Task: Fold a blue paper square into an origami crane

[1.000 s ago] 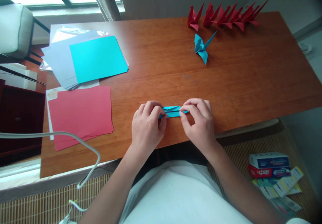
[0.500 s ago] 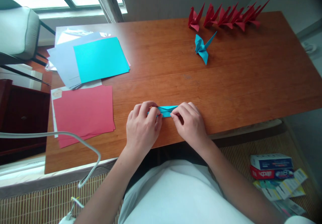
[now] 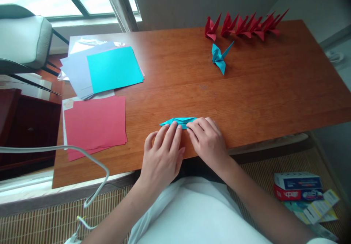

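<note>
A narrow strip of folded blue paper [image 3: 185,120] lies near the front edge of the table, its left end tapering to a point. My left hand [image 3: 162,152] rests flat with fingers stretched out, the fingertips pressing on the near side of the strip. At the strip's right end, my right hand [image 3: 210,138] has bent fingers closed on the paper and covers that end. Farther back stands a blue paper crane [image 3: 218,58], with a row of several red paper cranes [image 3: 242,27] behind it.
Red paper sheets [image 3: 95,123] and blue paper sheets [image 3: 115,70] lie on the left of the wooden table [image 3: 170,79]. A white cable [image 3: 102,174] curves past the near left corner. Boxes [image 3: 297,185] sit on the floor at right; a chair [image 3: 24,41] stands far left.
My left hand has let go of the strip's left end and flattened, baring the pointed tip. My right hand stays at the right end. The whole view has shifted slightly.
</note>
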`<control>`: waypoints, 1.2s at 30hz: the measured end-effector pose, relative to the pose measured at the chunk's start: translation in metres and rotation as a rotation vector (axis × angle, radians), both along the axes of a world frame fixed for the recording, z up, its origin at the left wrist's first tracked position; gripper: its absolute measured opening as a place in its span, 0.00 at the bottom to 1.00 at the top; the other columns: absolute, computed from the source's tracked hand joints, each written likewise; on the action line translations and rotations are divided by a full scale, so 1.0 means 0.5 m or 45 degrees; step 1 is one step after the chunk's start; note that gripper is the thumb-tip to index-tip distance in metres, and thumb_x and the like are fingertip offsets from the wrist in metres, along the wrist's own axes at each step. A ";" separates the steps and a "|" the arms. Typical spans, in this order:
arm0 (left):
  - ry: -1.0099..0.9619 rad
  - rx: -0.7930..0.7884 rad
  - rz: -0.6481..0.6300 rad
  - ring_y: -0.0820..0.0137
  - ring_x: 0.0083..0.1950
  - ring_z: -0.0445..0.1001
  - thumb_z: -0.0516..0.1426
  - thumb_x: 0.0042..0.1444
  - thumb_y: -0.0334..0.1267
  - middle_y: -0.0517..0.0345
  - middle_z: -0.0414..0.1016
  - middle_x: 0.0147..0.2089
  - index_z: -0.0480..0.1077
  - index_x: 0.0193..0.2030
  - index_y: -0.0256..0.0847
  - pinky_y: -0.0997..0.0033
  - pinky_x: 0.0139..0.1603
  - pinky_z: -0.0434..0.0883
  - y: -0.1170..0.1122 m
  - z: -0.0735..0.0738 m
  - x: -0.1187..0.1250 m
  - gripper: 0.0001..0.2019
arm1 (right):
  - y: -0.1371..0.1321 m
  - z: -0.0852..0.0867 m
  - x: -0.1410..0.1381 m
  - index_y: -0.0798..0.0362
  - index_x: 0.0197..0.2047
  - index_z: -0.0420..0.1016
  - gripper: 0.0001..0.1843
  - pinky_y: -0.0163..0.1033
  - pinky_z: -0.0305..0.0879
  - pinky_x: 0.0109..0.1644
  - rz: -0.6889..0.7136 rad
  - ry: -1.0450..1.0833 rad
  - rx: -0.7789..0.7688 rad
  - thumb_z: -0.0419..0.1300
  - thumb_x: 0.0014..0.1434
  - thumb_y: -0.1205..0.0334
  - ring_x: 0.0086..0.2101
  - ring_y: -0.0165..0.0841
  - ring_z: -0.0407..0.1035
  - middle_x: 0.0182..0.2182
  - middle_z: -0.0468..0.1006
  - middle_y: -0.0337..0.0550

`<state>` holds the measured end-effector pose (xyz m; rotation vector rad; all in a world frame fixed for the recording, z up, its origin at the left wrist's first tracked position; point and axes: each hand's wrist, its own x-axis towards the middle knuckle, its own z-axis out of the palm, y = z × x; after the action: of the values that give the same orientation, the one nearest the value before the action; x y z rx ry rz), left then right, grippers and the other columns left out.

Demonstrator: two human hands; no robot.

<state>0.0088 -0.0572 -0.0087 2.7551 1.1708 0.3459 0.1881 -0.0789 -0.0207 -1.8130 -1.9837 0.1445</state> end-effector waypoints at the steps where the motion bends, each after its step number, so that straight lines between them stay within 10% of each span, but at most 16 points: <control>1: 0.012 -0.021 -0.009 0.49 0.69 0.65 0.54 0.66 0.40 0.42 0.64 0.72 0.61 0.70 0.36 0.48 0.64 0.58 -0.003 0.001 0.002 0.27 | -0.008 0.002 -0.001 0.53 0.52 0.75 0.12 0.46 0.63 0.47 0.024 -0.031 0.001 0.54 0.70 0.65 0.42 0.41 0.67 0.41 0.78 0.48; 14: 0.030 -0.034 0.005 0.48 0.71 0.62 0.53 0.67 0.51 0.43 0.57 0.74 0.54 0.75 0.38 0.46 0.67 0.53 -0.011 -0.013 -0.005 0.34 | -0.064 -0.003 0.029 0.51 0.66 0.67 0.25 0.54 0.60 0.51 0.000 -0.335 -0.069 0.56 0.68 0.60 0.52 0.49 0.64 0.54 0.74 0.55; 36: 0.044 -0.028 0.069 0.43 0.69 0.63 0.54 0.64 0.58 0.38 0.59 0.74 0.61 0.72 0.38 0.43 0.65 0.54 -0.012 -0.014 0.016 0.36 | -0.062 0.002 0.011 0.52 0.64 0.70 0.23 0.49 0.58 0.44 -0.046 -0.264 -0.069 0.57 0.67 0.63 0.41 0.43 0.63 0.41 0.75 0.50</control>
<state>0.0166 -0.0632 -0.0158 2.7254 1.2520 0.2906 0.1936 -0.1098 -0.0195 -1.9662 -2.1033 -0.0018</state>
